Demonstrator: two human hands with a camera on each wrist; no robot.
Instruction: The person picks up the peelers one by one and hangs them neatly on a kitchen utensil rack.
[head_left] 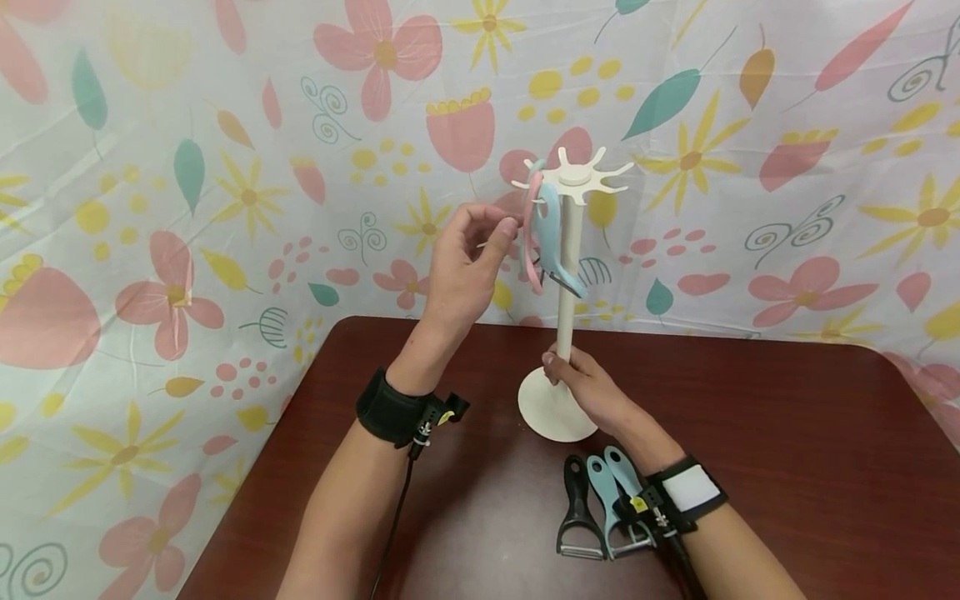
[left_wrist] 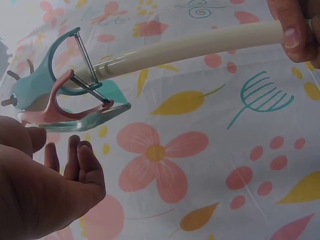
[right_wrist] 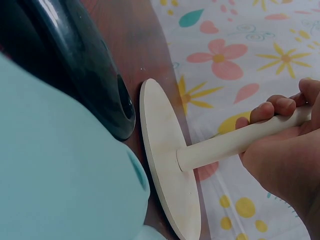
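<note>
A cream stand [head_left: 572, 250] with a round base and a crown of several hooks stands upright on the table. Blue [head_left: 549, 225], pink [head_left: 531, 233] and green [left_wrist: 75, 125] peelers hang from its left hooks, blades down. My left hand [head_left: 468, 262] is just left of them, fingers loosely bent, with thumb and forefinger tips right at the hanging handles. Low on the pole, close over the base [head_left: 551, 408], my right hand [head_left: 588, 383] grips the stand, fingers curled round it in the right wrist view.
In front of the base a black peeler [head_left: 577, 500] and two light blue peelers [head_left: 602, 483] lie on the brown table [head_left: 465, 525], partly under my right wrist strap. Behind the table hangs a flower-print cloth [head_left: 262, 108]. Each wrist wears a black strap with a cable.
</note>
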